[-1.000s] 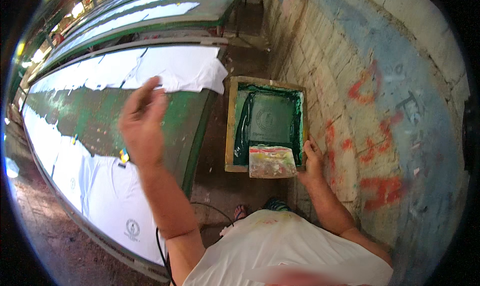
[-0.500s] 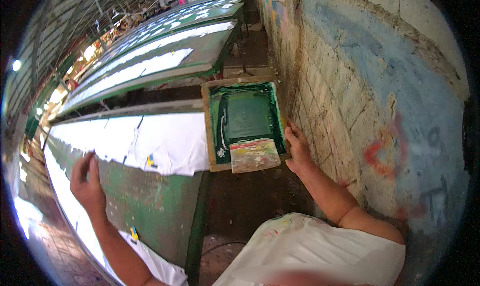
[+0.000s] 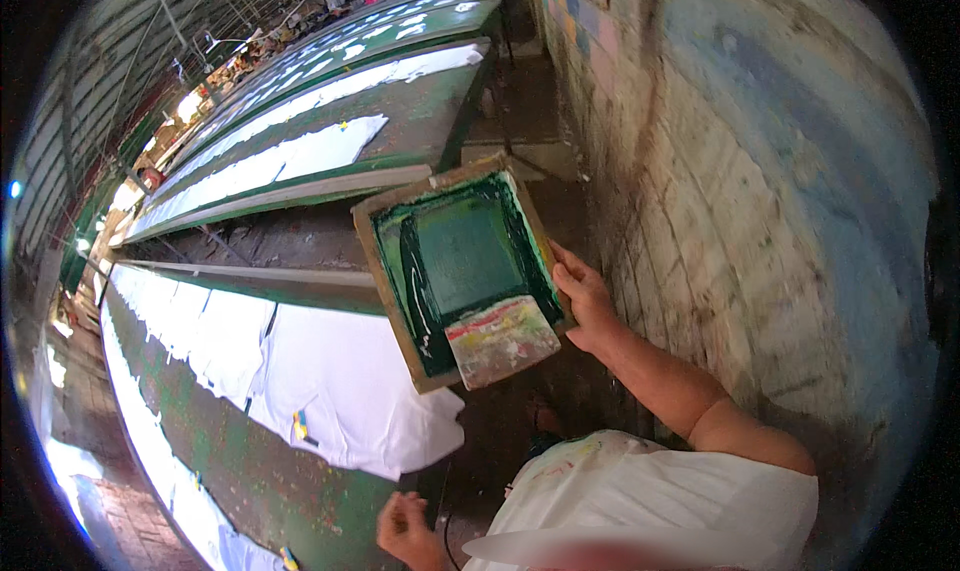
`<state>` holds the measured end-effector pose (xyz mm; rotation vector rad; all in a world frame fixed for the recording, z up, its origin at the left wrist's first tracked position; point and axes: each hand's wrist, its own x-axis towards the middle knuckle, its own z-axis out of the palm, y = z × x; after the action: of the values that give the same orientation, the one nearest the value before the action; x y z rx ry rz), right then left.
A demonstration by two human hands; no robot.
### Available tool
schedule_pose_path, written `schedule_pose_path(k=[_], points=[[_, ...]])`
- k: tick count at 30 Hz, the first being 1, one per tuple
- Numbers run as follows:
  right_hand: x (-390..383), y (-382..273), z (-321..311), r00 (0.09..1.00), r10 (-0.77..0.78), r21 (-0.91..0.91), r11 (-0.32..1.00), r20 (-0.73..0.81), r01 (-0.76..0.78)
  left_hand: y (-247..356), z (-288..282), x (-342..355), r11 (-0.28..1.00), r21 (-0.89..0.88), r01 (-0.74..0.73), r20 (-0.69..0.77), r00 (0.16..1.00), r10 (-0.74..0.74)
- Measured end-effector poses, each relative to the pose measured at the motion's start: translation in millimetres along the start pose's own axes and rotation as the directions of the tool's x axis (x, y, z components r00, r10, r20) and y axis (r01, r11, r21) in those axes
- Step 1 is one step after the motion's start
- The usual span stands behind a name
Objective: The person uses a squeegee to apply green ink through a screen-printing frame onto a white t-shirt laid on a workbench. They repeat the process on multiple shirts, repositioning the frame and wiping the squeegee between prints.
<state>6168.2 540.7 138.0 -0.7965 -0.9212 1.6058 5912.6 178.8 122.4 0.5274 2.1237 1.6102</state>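
Note:
A screen-printing frame [image 3: 393,323] with a wooden border and a dark green mesh is tilted in front of me. My right hand [image 3: 588,301] grips its right edge. Across the frame's near end lies a paint-stained squeegee [image 3: 505,341], and streaks of pale ink show on the mesh beside it. My left hand [image 3: 408,533] is low, near the table's end, with loosely bent fingers and nothing visible in it. Closest to that hand is a white fabric piece [image 3: 350,391] spread on the long green table [image 3: 240,441].
More long tables [image 3: 420,121] with white fabric pieces stretch away on the far left. A painted block wall [image 3: 720,221] runs close along my right. A dark floor strip [image 3: 520,431] lies between table and wall. Small yellow-and-blue tags [image 3: 300,426] sit on the fabric.
The frame has tilted counterclockwise and shifted slightly left, still in my right hand. My left hand has swung down and right from above the table. The near table now appears lower and more slanted.

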Motion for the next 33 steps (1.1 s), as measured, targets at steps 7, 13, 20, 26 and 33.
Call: schedule_pose_path(k=[7, 13, 20, 26, 33], points=[[102, 39, 13, 0.988, 0.104, 0.009, 0.994, 0.113, -0.106, -32, 101, 93, 0.822, 0.136, -0.553, -0.003, 0.829, 0.559], [149, 104, 34, 0.940, 0.150, 0.114, 0.975, 0.307, -0.193, -38, 114, 160, 0.726, 0.220, -0.652, -0.067, 0.732, 0.678], [250, 125, 46, 0.851, 0.278, 0.030, 0.945, 0.446, -0.324, -21, 198, 166, 0.808, 0.193, -0.557, -0.266, 0.763, 0.589], [339, 140, 46, 0.650, 0.401, -0.020, 0.859, 0.646, -0.511, 3, 298, 182, 0.868, -0.085, -0.490, -0.485, 0.781, 0.393], [403, 133, 55, 0.448, 0.629, -0.366, 0.756, 0.636, -0.542, 56, 389, 193, 0.931, -0.262, -0.255, -0.626, 0.779, 0.037]])
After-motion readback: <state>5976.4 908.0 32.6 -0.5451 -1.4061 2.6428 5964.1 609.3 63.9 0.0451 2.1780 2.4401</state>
